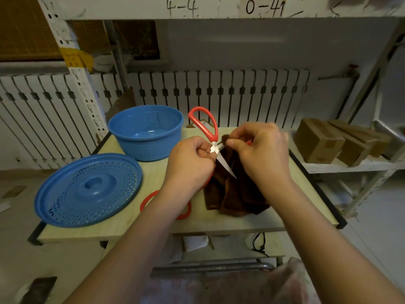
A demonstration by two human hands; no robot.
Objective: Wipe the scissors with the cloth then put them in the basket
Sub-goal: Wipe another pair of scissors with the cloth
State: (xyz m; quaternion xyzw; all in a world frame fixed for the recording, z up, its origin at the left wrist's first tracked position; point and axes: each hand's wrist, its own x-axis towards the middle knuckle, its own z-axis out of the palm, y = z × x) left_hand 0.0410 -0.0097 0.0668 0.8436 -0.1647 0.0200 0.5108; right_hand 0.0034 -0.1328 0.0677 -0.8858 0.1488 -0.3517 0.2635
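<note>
- A red ring (184, 212) lies flat on the near part of the surface (197, 224), partly hidden under my left forearm.
- The blue lid (87, 189) sits flat at the near left corner.
- The brown cloth (236, 194) hangs down to the surface right of centre, its top held up in my right hand.
- My left hand (188, 165) has its grip clamped on the scissors (215, 148) near the pivot, held above the surface.
- One blade points down and near, lying against the cloth; a red handle loop rises toward the far side.
- My right hand (263, 152) pinches the cloth's top, just right of the pivot.
- The blue basket (145, 132) stands at the far left, apart from the scissors.
- Brown boxes (328, 141) rest on a shelf at the far right.
</note>
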